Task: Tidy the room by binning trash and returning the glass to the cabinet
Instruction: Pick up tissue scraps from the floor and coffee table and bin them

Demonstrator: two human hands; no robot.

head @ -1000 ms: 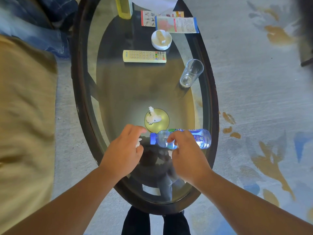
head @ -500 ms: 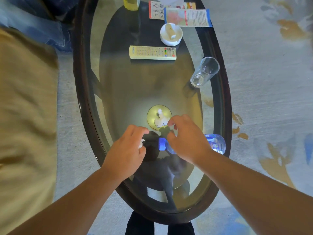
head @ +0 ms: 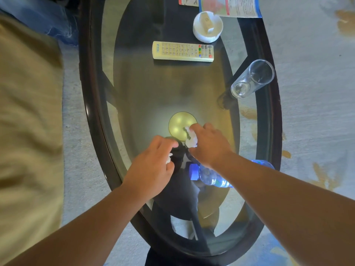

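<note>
- Fingers (head: 194, 128) of my right hand (head: 209, 146) are curled round a crumpled white tissue (head: 191, 140), pinching it over the glass table (head: 92, 104) beside the round yellow glow in the glass.
- My left hand (head: 151, 167) is loosely closed with a scrap of white paper (head: 169, 158) showing at the thumb; how firmly it is held, I cannot tell.
- A plastic bottle (head: 209, 176) with a blue cap lies on its side under my right wrist.
- A clear glass (head: 251, 78) stands near the table's right rim, well apart from both hands.
- Farther off lie a remote control (head: 182, 51), a white dish (head: 208, 25) and a leaflet (head: 230, 6).
</note>
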